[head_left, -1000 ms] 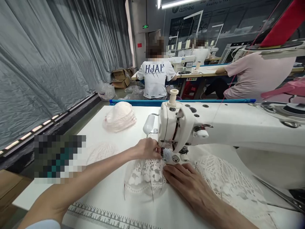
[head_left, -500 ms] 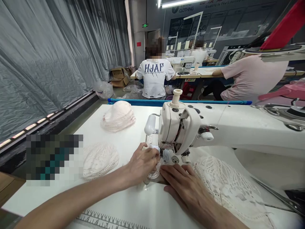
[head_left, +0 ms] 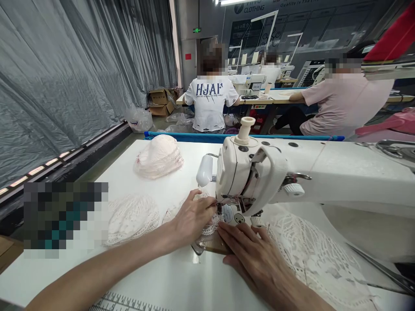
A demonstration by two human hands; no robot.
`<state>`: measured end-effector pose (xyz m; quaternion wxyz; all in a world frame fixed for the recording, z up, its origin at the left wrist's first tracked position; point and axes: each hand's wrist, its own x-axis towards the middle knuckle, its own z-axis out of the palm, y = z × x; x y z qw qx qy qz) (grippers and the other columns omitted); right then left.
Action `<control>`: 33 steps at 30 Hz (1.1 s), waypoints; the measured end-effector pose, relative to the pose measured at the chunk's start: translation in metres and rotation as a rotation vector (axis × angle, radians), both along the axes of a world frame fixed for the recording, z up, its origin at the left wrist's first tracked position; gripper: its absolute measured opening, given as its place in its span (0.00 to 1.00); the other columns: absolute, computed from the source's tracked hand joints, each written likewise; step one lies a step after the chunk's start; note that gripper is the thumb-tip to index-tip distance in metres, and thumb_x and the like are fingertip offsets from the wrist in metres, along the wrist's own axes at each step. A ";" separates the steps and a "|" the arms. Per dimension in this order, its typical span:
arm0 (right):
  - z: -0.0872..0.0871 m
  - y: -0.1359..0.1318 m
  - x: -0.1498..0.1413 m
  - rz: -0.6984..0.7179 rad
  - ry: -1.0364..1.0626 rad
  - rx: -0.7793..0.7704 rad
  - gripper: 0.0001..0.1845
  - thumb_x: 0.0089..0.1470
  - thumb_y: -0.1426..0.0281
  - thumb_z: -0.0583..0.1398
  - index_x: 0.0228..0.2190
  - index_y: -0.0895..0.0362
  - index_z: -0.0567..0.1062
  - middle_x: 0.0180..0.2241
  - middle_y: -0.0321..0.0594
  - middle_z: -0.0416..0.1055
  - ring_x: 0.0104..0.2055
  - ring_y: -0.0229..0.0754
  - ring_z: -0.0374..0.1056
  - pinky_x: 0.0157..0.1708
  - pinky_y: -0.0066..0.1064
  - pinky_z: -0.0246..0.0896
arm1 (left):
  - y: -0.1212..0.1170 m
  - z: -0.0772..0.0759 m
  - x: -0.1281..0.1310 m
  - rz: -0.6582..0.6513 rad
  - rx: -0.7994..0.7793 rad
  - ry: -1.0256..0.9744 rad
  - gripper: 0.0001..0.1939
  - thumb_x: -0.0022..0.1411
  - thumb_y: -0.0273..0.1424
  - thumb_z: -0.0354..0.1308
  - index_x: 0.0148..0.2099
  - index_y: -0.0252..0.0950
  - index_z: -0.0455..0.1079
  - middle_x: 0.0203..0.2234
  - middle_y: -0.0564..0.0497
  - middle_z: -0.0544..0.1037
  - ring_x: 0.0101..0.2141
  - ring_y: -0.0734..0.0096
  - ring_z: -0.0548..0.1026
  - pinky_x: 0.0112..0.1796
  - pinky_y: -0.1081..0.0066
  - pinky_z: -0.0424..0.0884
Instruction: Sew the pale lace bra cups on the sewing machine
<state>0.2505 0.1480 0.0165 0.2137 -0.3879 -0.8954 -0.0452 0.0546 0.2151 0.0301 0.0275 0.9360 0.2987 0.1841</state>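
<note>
Lace piece [head_left: 212, 228], white with a scalloped edge, directly before the needle end of the white sewing machine [head_left: 233, 170], between both hands and partly covered by them. On its left side, the left hand [head_left: 192, 219], with fingers bent over the lace and fingertips close to the needle; impossible to tell whether pinching the material or only pressing on it. At its right edge, the right hand [head_left: 248, 244], laid palm down with fingers stretched out together and tips touching the border, clasping nothing visible. Beneath all this, a pale tabletop [head_left: 181, 283], with ruler markings [head_left: 121, 302] along the near edge. To the left, near the left forearm, a flat pile of lace [head_left: 131, 219]; farther back, a domed stack of pale fabric [head_left: 158, 156]. Just beside the right hand, under the machine's arm, a larger spread of lace [head_left: 319, 248], with dark metal scissors [head_left: 381, 265] farther right. Behind the needle end, a white rounded lamp [head_left: 205, 170]. Beyond the blue bar [head_left: 194, 138] at the far edge, a person in a lettered white shirt [head_left: 210, 106], seen from behind, and another in pink [head_left: 350, 103] off to the right.
</note>
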 end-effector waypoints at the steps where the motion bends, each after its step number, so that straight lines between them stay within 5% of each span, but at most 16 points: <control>1: 0.000 0.000 0.000 -0.001 0.000 0.001 0.18 0.61 0.64 0.51 0.49 0.58 0.68 0.47 0.46 0.70 0.38 0.44 0.65 0.36 0.36 0.53 | -0.005 -0.002 0.000 -0.008 0.023 -0.026 0.12 0.59 0.21 0.49 0.46 0.33 0.65 0.41 0.46 0.72 0.36 0.70 0.72 0.50 0.59 0.53; 11: 0.007 -0.009 0.000 0.031 0.007 0.034 0.13 0.62 0.70 0.49 0.44 0.56 0.71 0.44 0.44 0.72 0.45 0.44 0.65 0.38 0.36 0.52 | -0.020 -0.003 0.001 -0.075 0.022 -0.030 0.08 0.63 0.21 0.47 0.35 0.33 0.67 0.37 0.52 0.74 0.35 0.73 0.72 0.45 0.63 0.57; 33: -0.005 -0.012 -0.001 0.014 0.028 0.075 0.18 0.64 0.66 0.47 0.46 0.61 0.71 0.45 0.45 0.72 0.40 0.42 0.66 0.37 0.36 0.49 | -0.025 -0.003 0.002 -0.033 0.077 -0.032 0.08 0.65 0.22 0.47 0.42 0.34 0.65 0.40 0.54 0.74 0.38 0.76 0.72 0.45 0.64 0.59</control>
